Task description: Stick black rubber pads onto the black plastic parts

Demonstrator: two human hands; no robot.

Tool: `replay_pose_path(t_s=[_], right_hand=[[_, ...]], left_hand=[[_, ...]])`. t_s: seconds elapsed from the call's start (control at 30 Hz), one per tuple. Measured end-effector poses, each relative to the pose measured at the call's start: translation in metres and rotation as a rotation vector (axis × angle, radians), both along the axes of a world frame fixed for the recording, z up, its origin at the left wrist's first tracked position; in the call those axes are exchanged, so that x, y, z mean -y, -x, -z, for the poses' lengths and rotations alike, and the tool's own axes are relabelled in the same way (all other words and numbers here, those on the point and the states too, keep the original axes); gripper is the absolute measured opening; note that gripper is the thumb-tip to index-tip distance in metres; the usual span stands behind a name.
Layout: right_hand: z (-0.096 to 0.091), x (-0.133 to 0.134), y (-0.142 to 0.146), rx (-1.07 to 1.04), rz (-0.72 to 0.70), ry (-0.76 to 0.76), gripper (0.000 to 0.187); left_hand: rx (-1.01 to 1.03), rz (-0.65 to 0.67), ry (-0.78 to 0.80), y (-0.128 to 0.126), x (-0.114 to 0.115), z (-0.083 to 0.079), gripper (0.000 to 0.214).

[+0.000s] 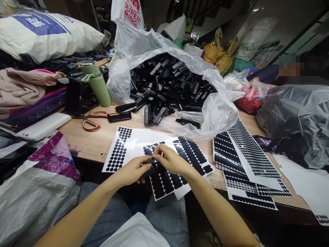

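Note:
My left hand (135, 170) is closed round a small black plastic part (153, 169), mostly hidden by the fingers and dark against the sheet behind it. Thumb and forefinger of my right hand (168, 160) are pinched together above that part, meeting the left fingertips; whatever they pinch is too small to make out. Beneath both hands lies a white sheet of black stickers (190, 152), overhanging the table's front edge. Another sheet with round black stickers (118, 149) lies to its left. Behind them a clear plastic bag (218, 113) lies open, full of black plastic parts (172, 80).
Red-handled scissors (91, 125) and a green bottle (96, 84) are on the left of the wooden table (84, 145). More sticker sheets (254, 154) overlap at right, near a dark plastic bag (295, 120). A white sack (51, 36) lies far left. Another person's arm (266, 75) shows at right.

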State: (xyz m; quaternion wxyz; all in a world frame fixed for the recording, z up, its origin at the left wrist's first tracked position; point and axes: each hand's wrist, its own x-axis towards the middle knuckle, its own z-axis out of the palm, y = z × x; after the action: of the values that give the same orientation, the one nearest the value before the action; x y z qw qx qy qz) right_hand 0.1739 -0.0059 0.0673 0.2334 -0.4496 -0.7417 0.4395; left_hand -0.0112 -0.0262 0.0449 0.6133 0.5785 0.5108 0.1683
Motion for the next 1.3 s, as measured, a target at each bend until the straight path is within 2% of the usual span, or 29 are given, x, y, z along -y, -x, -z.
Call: replay_pose_path(t_s=[0.07, 0.13, 0.33, 0.73, 0.87, 0.9, 0.97, 1.03, 1.1, 1.2, 1.23, 1.27, 1.3], right_hand=[[-0.002, 0.008, 0.002, -0.025, 0.14, -0.02, 0.012], [0.0, 0.016, 0.007, -0.037, 0.244, 0.007, 0.012], [0.011, 0.031, 0.024, -0.036, 0.371, -0.003, 0.01], [0.015, 0.04, 0.03, -0.016, 0.393, 0.002, 0.012], [0.022, 0.042, 0.035, -0.04, 0.437, -0.088, 0.01], [0.025, 0.043, 0.037, -0.046, 0.483, -0.132, 0.012], [0.032, 0.044, 0.041, -0.067, 0.586, -0.191, 0.03], [0.039, 0.045, 0.044, -0.102, 0.631, -0.169, 0.043], [0.044, 0.047, 0.044, -0.138, 0.62, -0.099, 0.042], [0.048, 0.051, 0.038, -0.156, 0.584, -0.022, 0.039], [0.049, 0.052, 0.035, -0.152, 0.573, -0.003, 0.038], [0.049, 0.054, 0.032, -0.149, 0.563, 0.012, 0.037], [0.05, 0.055, 0.029, -0.148, 0.557, 0.023, 0.035]], left_hand=[[0.08, -0.156, 0.108, -0.001, -0.005, 0.001, 0.038], [0.17, -0.234, 0.188, -0.001, -0.008, 0.0, 0.033], [0.235, -0.286, 0.244, -0.001, -0.008, -0.001, 0.026], [0.265, -0.309, 0.238, -0.001, -0.002, 0.002, 0.026], [0.302, -0.332, 0.211, -0.003, 0.004, 0.001, 0.025], [0.307, -0.346, 0.201, -0.002, 0.008, 0.0, 0.025], [0.288, -0.373, 0.164, 0.005, 0.016, -0.005, 0.025], [0.172, -0.43, 0.029, 0.026, 0.026, -0.018, 0.028], [-0.14, -0.626, -0.257, 0.065, 0.04, -0.037, 0.03], [-0.86, -1.145, -0.737, 0.155, 0.066, -0.058, 0.029], [-0.975, -1.257, -0.816, 0.189, 0.075, -0.059, 0.029], [-0.986, -1.289, -0.83, 0.223, 0.081, -0.056, 0.024], [-0.912, -1.256, -0.81, 0.255, 0.086, -0.049, 0.016]])
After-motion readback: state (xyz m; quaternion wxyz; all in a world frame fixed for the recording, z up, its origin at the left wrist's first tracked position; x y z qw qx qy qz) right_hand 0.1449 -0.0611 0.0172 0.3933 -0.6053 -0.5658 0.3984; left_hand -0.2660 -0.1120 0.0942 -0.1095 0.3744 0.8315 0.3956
